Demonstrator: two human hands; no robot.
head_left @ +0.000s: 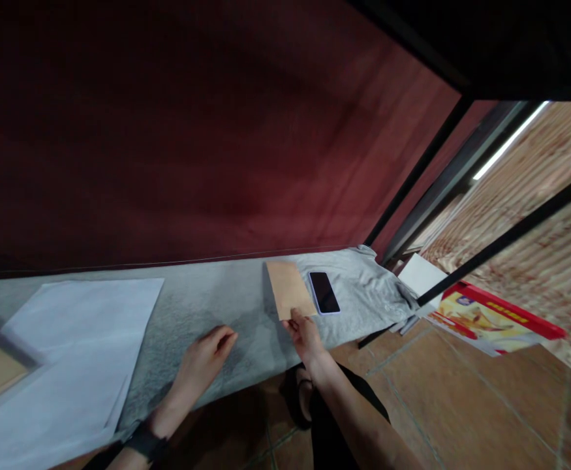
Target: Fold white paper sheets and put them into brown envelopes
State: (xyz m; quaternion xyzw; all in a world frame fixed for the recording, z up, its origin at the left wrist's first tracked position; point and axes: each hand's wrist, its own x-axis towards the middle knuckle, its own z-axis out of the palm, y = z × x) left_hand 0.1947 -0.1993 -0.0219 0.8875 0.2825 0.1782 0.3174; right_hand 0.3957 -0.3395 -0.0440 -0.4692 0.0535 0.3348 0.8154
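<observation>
Against a dark red fabric wall (216,143), above brown floor tiles (412,378), along a bench (207,294) draped in grey cloth: toward the right end, beside a lavender-cased black phone (324,292), pinching a flat tan paper rectangle (288,287) by its near edge with the right hand (305,334); resting the left hand (209,356), loosely fisted, over the front edge.

Plain tan paper (289,287), lilac-edged black phone (324,292), mottled grey cloth (201,294)

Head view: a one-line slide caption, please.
Right hand pinching brown paper beside a phone on gray cloth, left hand loosely curled nearby.
</observation>
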